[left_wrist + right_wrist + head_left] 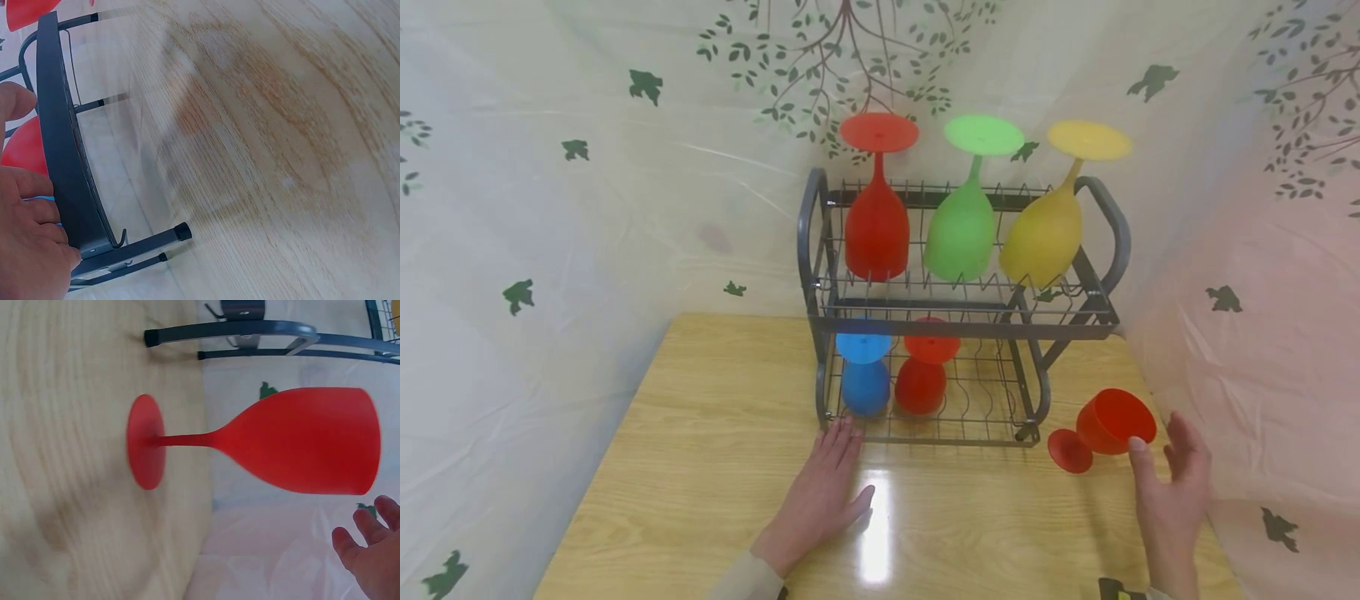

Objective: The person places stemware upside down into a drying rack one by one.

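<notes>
A red wine glass (1116, 421) stands upright on its foot on the table, to the right of the dish rack (955, 327). My right hand (1176, 479) is beside its rim, thumb and fingers spread apart around nothing. In the right wrist view, a gap shows between the fingertips (359, 534) and the bowl of the wine glass (312, 440). My left hand (822, 487) lies with straight fingers at the lower tier's front left edge. The left wrist view has its fingers (40, 209) against the dark front bar (65, 144).
Upside down on the top tier are a red glass (877, 233), a green glass (961, 233) and a tilted yellow glass (1045, 237). Below stand a blue glass (865, 387) and another red glass (921, 387), also inverted. A leaf-patterned sheet (737, 233) hangs behind the wooden table (700, 417).
</notes>
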`<state>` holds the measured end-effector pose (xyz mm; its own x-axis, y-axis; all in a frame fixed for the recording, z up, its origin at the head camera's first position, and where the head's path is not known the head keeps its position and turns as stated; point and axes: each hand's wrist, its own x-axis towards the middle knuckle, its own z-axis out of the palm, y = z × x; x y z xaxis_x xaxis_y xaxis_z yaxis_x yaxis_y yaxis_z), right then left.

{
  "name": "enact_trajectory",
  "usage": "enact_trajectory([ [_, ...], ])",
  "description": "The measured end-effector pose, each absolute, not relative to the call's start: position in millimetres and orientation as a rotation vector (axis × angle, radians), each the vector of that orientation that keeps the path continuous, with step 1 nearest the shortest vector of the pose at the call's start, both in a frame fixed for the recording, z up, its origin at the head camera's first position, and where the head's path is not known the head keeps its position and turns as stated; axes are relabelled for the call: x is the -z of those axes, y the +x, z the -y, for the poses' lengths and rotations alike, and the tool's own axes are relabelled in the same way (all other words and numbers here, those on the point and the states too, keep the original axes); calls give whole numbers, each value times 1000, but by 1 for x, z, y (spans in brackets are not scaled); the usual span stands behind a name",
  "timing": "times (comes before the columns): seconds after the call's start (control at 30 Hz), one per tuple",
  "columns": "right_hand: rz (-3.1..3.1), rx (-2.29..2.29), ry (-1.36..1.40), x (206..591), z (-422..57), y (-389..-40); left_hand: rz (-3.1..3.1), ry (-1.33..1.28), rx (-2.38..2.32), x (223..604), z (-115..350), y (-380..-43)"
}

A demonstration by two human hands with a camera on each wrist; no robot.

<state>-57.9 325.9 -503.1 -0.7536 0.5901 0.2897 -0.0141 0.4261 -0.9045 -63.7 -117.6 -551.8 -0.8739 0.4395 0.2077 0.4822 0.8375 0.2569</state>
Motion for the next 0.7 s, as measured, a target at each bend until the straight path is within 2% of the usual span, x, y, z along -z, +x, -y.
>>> enact_trajectory([
  [0.7,1944,-1893,-573,532,-334,-66,2885,-723,465,553,117,-63],
])
